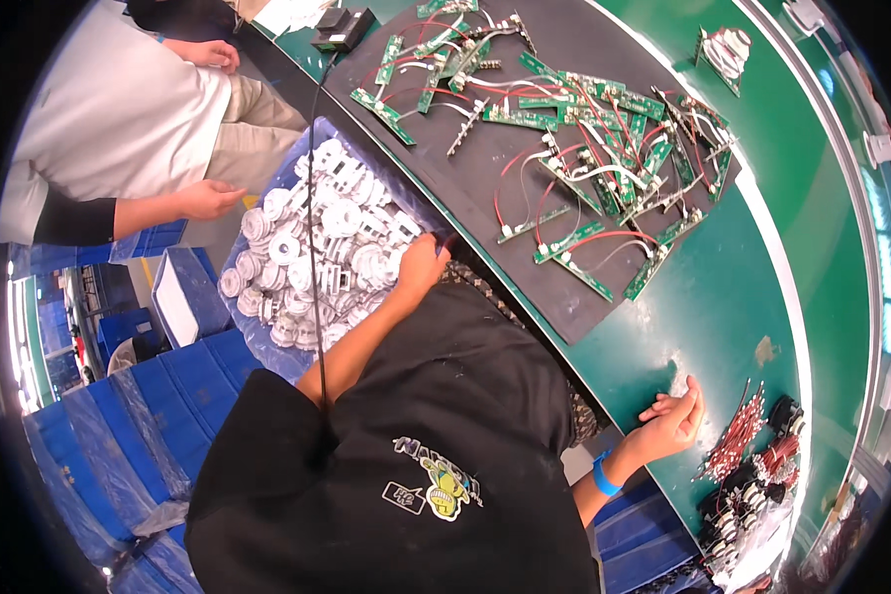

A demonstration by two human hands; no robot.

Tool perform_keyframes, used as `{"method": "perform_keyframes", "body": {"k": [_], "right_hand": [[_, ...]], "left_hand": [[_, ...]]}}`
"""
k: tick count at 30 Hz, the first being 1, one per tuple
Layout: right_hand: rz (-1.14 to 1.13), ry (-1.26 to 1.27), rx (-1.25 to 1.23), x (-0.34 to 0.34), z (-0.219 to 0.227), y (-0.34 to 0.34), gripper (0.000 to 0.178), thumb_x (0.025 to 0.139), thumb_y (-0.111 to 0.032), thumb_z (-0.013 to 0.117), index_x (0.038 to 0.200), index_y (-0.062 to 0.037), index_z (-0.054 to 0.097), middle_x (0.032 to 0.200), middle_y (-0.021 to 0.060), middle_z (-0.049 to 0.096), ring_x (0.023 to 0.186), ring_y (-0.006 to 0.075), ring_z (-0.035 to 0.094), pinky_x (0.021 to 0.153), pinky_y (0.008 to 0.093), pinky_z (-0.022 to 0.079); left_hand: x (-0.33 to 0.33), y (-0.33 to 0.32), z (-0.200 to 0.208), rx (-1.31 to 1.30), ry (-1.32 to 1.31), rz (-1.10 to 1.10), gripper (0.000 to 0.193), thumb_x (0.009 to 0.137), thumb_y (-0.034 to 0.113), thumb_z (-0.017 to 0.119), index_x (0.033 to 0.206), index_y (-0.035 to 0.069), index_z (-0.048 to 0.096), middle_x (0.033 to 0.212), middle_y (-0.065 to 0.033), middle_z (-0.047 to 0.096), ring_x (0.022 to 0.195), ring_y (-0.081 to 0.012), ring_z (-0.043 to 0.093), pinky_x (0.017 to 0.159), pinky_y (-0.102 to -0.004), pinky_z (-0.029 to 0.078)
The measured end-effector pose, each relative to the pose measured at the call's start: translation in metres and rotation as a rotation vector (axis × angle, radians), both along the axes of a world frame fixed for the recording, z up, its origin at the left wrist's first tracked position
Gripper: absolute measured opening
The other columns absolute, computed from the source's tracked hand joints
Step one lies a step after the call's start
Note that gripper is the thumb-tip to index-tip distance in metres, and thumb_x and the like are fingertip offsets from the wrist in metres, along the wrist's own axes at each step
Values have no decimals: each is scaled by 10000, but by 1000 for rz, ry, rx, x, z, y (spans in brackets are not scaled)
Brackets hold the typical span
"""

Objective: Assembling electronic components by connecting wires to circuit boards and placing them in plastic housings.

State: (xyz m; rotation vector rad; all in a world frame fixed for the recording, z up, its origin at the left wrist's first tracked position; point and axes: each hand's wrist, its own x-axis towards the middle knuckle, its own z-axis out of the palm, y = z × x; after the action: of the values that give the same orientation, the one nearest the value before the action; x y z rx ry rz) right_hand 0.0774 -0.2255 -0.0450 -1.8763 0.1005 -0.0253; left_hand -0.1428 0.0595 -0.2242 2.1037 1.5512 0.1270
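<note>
My left hand (423, 267) is at the table-side edge of a blue bin (250, 332) heaped with white round plastic parts (342, 220). Its fingers are curled, and whatever they close on is hidden. My right hand (671, 420), with a blue band at the wrist, hovers by or rests on the front edge of the green table (653, 361). Its palm is turned up, fingers loosely bent and apart, with nothing visible in it. Nearest to it lies a bundle of thin red wires (739, 436) with white tips.
Many green circuit boards (574, 114) joined by red and white wires lie on a black mat (445, 163). Black components (738, 510) pile up at the right. A white part (728, 51) stands far right. A co-worker's hand (208, 200) is left of the bin; a black cable (313, 218) crosses it.
</note>
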Motion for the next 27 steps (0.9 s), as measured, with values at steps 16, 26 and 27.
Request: {"method": "perform_keyframes", "body": {"k": [16, 26, 27], "right_hand": [[187, 180, -44, 2, 18, 5, 176, 942, -121, 543, 1027, 3, 634, 694, 67, 617, 536, 97, 553, 538, 245, 459], [792, -582, -488, -14, 31, 115, 191, 733, -96, 694, 907, -42, 635, 868, 66, 575, 822, 237, 545, 719, 341, 449], [791, -626, -456, -14, 24, 114, 176, 717, -80, 712, 875, -48, 641, 848, 57, 572, 774, 231, 542, 675, 342, 446]], "left_hand": [[-89, 117, 63, 316, 482, -550, 724, 613, 91, 743, 1275, 64, 453, 1103, -188, 493, 1056, -372, 504, 885, -431, 436], [-152, 131, 209, -440, 162, -42, 431, 798, 332, 690, 1035, -9, 575, 798, -105, 578, 737, -178, 575, 649, -318, 477], [-170, 134, 232, -413, 219, 23, 406, 820, 347, 667, 1008, -3, 583, 752, -65, 559, 677, -147, 544, 580, -305, 454]]}}
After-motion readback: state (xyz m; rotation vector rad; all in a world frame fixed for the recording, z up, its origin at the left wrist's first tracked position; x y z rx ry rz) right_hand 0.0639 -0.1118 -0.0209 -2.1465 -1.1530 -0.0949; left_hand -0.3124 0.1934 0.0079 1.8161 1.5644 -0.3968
